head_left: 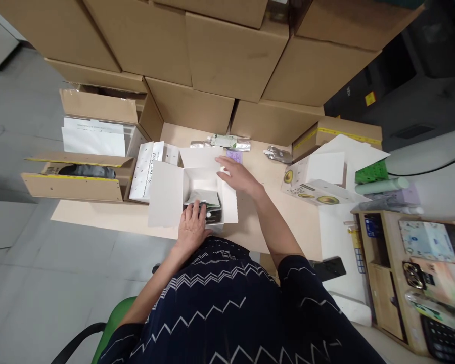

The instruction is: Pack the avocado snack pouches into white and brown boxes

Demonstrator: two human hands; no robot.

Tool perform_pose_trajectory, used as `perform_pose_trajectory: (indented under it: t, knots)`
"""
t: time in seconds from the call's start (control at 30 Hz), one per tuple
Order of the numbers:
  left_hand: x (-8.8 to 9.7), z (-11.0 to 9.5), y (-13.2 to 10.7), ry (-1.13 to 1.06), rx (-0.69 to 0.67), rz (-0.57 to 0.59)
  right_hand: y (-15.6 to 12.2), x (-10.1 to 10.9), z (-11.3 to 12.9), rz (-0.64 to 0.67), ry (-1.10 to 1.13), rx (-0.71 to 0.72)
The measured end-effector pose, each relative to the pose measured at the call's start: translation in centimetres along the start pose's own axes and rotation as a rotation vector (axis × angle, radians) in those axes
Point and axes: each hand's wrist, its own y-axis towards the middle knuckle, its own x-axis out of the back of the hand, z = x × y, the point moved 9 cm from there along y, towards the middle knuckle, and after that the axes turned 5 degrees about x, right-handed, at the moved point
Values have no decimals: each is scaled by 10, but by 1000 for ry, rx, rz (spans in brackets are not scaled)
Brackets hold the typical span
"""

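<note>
An open white box point(167, 194) sits mid-counter point(109, 215) right in front of the person, its flaps spread, with a few pouches point(208, 199) inside. The left hand point(192, 222) lies flat at the near edge, fingers stretched onto the pouches (pressing, not gripping). The right hand point(237, 176) hovers open over the box's far right corner, fingers loosely spread, holding nothing.

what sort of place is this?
Probably a warehouse packing station: stacked cardboard cartons behind the table, open white box holding pouches, avocado-printed product boxes alongside.
</note>
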Motion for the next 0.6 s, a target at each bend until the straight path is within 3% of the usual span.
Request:
perform_pose_trajectory:
  t: [0.1,0.17,0.23,0.3,0.4,0.5,0.6]
  knots:
    - [-3,1,-1,8,6,15,14,16,-62,-274,225,-136]
    - [-4,2,-1,18,9,18,19,19,-107,-374,109,-300]
    - [-3,1,-1,27,7,15,28,8,-142,-259,-158,-415]
    - [-1,1,-1,33,4,11,38,-14,-172,-15,-394,-469]
    - [2,0,-1,32,3,12,47,-43,-205,228,-574,-480]
    - [4,0,-1,31,2,18,52,-64,-221,285,-637,-455]
    - [5,0,-1,24,5,22,47,-76,-219,225,-684,-397]
